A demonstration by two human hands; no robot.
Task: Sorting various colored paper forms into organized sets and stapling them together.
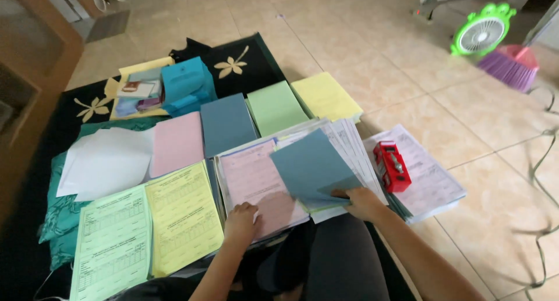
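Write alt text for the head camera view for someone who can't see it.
A seated person's right hand lifts a blue sheet while the left hand presses on a pink form. Stacks of coloured paper lie around on a dark mat, with a red stapler to the right.

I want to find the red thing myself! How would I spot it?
Start at the person's right hand, which lifts a blue sheet. Just beyond it, a white stack of printed forms lies on the tiled floor. On top sits the red stapler, a small blocky tool and the only bright red, solid thing among all the flat papers.
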